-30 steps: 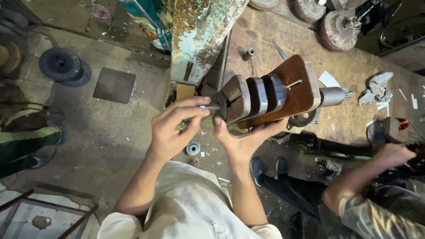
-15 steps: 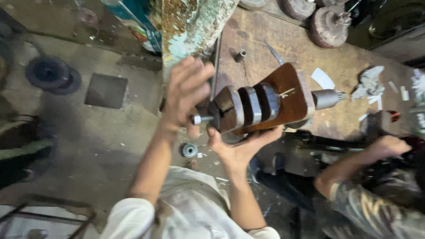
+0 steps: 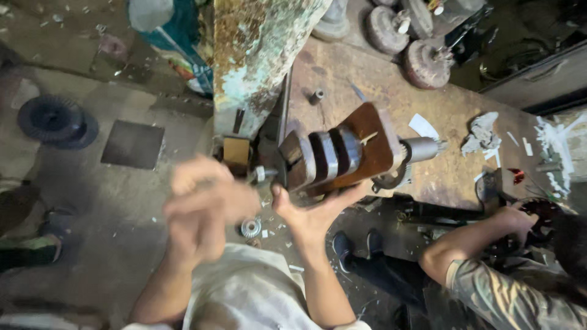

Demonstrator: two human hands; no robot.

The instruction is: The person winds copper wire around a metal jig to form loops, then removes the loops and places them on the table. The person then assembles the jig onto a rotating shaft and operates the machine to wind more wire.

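Observation:
A brown wooden block with three grooved spools (image 3: 348, 153) sits on a horizontal metal shaft (image 3: 422, 148) at the edge of a workbench (image 3: 379, 104). My right hand (image 3: 315, 217) cups the block from below, palm up, fingers spread along its underside. My left hand (image 3: 202, 211) is motion-blurred just left of and below the shaft's small left end (image 3: 260, 174). Its fingers look curled, and whether it touches the shaft is unclear.
A rusty green machine column (image 3: 263, 55) rises behind the block. A small gear (image 3: 251, 228) lies on the floor below, with a black wheel (image 3: 52, 119) and a metal plate (image 3: 132, 143) to the left. A co-worker's arm (image 3: 471, 244) reaches in at the right.
My left hand gripped the shaft's left end, then lifted above it, and has now swept down and left in a blur. My right hand has stayed under the block.

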